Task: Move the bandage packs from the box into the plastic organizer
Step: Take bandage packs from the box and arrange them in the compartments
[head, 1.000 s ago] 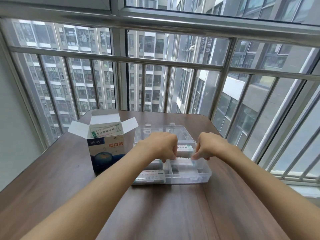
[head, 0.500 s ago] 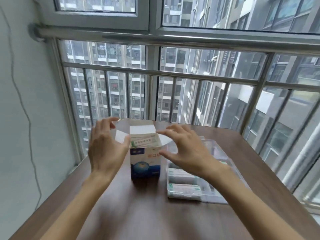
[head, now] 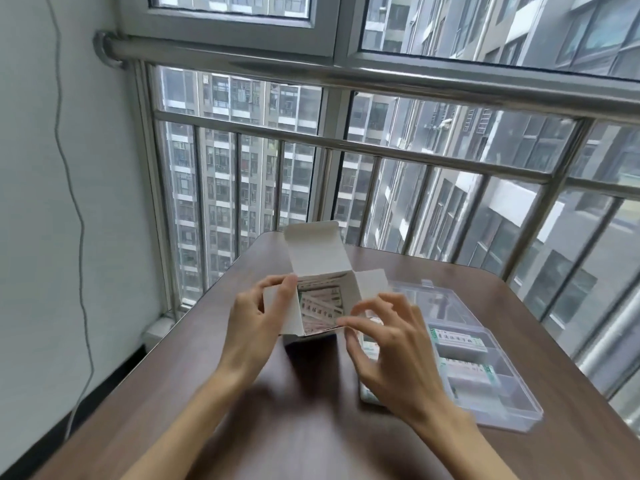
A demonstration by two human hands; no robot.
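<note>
The bandage box point(head: 323, 258) stands on the table with its white flaps open. Several bandage packs point(head: 320, 303) show inside it. My left hand point(head: 254, 320) holds the box's left flap between thumb and fingers. My right hand point(head: 388, 344) is at the near right corner of the opening, where its thumb and index finger pinch the end of a bandage pack. The clear plastic organizer point(head: 512, 400) lies open to the right of the box, partly behind my right hand. Two packs point(head: 459, 337) lie in its compartments.
The brown table point(head: 311, 427) ends just beyond the box at a metal window railing point(head: 381, 150). A white wall with a hanging cable point(head: 81, 237) runs along the left side. The organizer's lid point(head: 429, 292) lies flat behind it.
Both hands left the organizer and moved left to the box. My left hand took hold of the left flap and my right hand's fingers closed at the opening. The view turned left.
</note>
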